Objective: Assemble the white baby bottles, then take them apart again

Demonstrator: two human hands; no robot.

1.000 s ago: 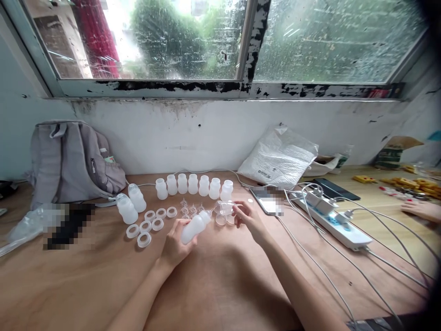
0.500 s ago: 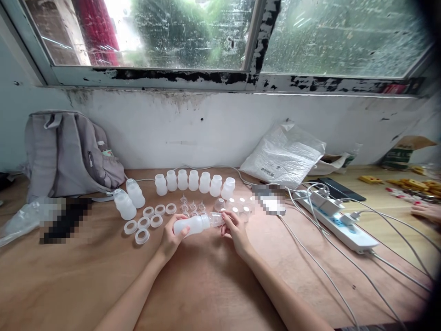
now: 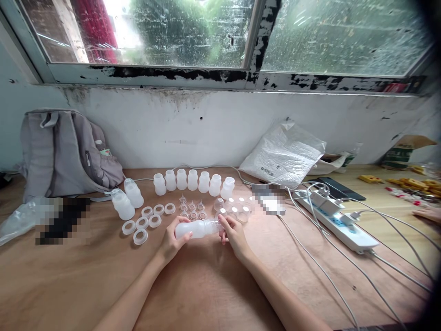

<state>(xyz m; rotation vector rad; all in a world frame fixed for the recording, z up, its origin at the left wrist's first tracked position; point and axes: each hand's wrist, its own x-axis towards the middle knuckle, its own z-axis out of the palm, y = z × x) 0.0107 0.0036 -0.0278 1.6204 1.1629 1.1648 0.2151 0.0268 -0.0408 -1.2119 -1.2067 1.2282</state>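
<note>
My left hand is closed round the base of a translucent white bottle held sideways just above the wooden table. My right hand is closed on a clear cap at the bottle's neck. Behind my hands stands a row of several open white bottles. Small clear nipples and clear caps lie in front of that row. White screw rings lie to the left, beside two capped bottles.
A grey backpack leans on the wall at the left. A white plastic bag, a phone and a power strip with trailing cables lie at the right. Another person's hand rests at the far right edge.
My right hand brought a clear cap from the table to the bottle's neck. The bottle has swung from tilted up to level, and both hands have come closer together.
</note>
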